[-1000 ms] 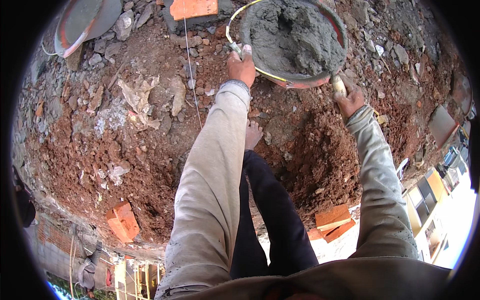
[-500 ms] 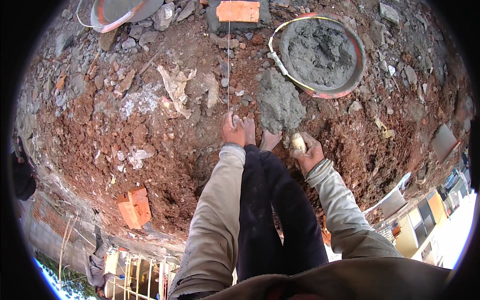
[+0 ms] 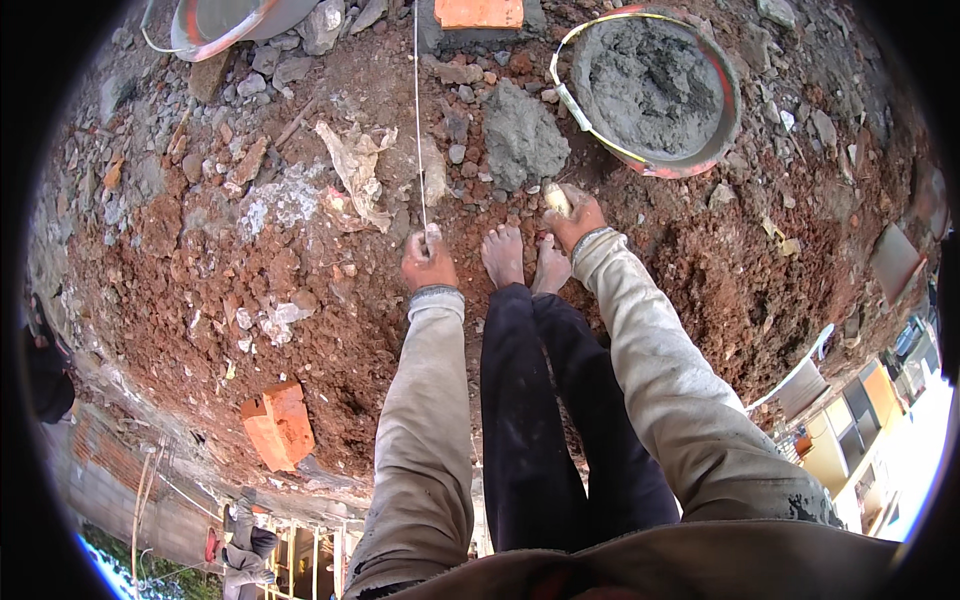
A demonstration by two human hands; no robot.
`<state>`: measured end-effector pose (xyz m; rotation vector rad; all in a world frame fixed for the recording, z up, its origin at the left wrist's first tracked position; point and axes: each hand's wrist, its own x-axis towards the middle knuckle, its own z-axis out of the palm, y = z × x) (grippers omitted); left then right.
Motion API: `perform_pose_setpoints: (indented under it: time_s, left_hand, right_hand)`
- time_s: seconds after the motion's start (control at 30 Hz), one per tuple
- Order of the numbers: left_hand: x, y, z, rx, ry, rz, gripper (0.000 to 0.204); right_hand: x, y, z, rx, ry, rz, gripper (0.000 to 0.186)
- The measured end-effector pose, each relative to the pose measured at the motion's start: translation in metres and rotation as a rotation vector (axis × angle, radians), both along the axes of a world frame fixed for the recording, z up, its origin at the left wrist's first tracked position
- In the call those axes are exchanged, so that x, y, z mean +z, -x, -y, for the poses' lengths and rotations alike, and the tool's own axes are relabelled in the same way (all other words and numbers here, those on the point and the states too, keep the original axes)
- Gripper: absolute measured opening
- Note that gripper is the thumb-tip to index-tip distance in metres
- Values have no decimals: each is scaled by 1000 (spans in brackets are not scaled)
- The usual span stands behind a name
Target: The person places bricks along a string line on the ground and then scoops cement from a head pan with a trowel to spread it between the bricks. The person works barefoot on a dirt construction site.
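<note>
My left hand (image 3: 429, 262) is closed in a pinch on a taut white string (image 3: 418, 130), which runs away from me past the upper edge of the view. In my right hand (image 3: 577, 219) is the pale handle of a trowel (image 3: 556, 196). A heap of wet grey mortar (image 3: 524, 137) lies at the trowel's far end and hides its blade. Right of the heap stands a round pan (image 3: 722, 140) with a red and yellow rim, filled with mortar. An orange brick (image 3: 478, 13) rests on a grey mortar bed at the far edge, just right of the string.
My bare feet (image 3: 503, 256) stand between my hands on reddish soil. Another pan (image 3: 262, 22) is at the far left, among stones. A loose brick (image 3: 278, 428) lies near left. A crumpled pale sheet (image 3: 357, 172) sits left of the string. A person (image 3: 245, 550) is at the lower left.
My left hand has moved left and a little nearer, swinging the string's near end left. My right hand has carried the trowel and mortar heap left and farther away.
</note>
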<state>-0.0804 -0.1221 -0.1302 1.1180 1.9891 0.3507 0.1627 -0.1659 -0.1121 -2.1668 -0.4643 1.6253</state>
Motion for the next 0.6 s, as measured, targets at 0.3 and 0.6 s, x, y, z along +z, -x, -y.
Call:
perform_pose_setpoints:
  time_s: [0.3, 0.6]
  left_hand:
    - [6, 35, -24, 135, -26, 116, 12]
    - [30, 22, -5, 70, -20, 184, 16]
  right_hand:
    - [-55, 52, -96, -517, -106, -1002, 29]
    - [-59, 52, 8, -220, -33, -1039, 39]
